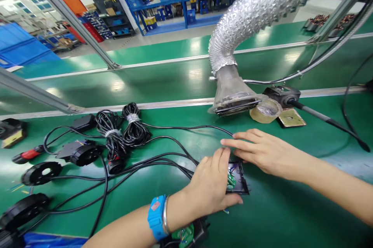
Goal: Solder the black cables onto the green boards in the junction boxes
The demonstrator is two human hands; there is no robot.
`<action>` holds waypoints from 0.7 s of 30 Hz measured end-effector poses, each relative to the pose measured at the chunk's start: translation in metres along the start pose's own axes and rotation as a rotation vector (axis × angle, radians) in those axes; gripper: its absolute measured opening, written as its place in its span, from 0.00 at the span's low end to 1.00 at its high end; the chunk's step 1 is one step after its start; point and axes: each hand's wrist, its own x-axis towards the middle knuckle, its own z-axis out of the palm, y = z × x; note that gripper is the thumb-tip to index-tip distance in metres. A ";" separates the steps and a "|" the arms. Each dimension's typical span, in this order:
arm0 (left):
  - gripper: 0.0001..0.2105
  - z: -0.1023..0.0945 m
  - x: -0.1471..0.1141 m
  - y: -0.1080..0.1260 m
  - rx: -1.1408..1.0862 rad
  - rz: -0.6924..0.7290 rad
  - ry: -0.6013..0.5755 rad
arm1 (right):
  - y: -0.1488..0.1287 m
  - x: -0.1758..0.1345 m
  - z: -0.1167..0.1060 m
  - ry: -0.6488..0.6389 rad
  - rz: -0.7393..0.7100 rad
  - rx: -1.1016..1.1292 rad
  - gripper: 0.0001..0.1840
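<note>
My left hand point(210, 182), with a blue strap and a metal bangle at the wrist, spans an open black plastic housing point(243, 186), thumb at the near edge and fingers at the far side. Inside lies a green circuit board point(231, 180), partly covered by the hand. Over the housing's far edge reaches my right hand point(259, 151), its fingers stretched out and somewhat apart beside the left fingertips. Several black cables point(166, 158) run from the left toward the housing; their ends are hidden. Below my left wrist, a second green circuit board point(185, 235) shows in a black casing.
Bundled cable coils point(135, 125) and black round parts point(42, 173) lie at the left. A fume extraction hood point(233, 92) on a silver duct hangs over the bench's back. Right of it are a soldering iron point(317, 114) in its holder and a yellowish cup point(265, 110).
</note>
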 end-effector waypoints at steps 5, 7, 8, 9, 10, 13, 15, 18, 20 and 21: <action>0.39 -0.008 0.005 -0.017 0.030 -0.053 0.005 | 0.018 0.012 0.014 0.022 -0.036 0.177 0.19; 0.35 -0.011 0.005 -0.027 0.022 -0.090 0.052 | 0.020 0.014 0.021 0.017 0.010 0.248 0.22; 0.34 -0.012 0.004 -0.031 0.021 -0.101 0.067 | 0.020 0.014 0.024 -0.008 0.041 0.289 0.21; 0.33 -0.011 0.003 -0.034 0.021 -0.102 0.078 | 0.020 0.012 0.026 -0.040 0.072 0.330 0.19; 0.32 -0.010 0.003 -0.036 0.025 -0.097 0.091 | 0.020 0.011 0.026 -0.079 0.100 0.368 0.16; 0.30 -0.006 0.001 -0.039 0.051 -0.076 0.128 | 0.016 0.006 0.028 -0.103 0.128 0.430 0.13; 0.29 -0.005 0.000 -0.039 0.077 -0.066 0.139 | 0.012 0.005 0.031 -0.013 0.121 0.437 0.14; 0.28 -0.006 -0.001 -0.039 0.126 -0.041 0.136 | 0.001 0.009 0.039 0.124 0.136 0.386 0.11; 0.27 -0.007 -0.001 -0.039 0.164 -0.015 0.137 | -0.005 0.012 0.044 0.140 0.155 0.322 0.11; 0.27 -0.007 -0.001 -0.039 0.180 -0.005 0.137 | -0.007 0.013 0.046 0.131 0.161 0.289 0.12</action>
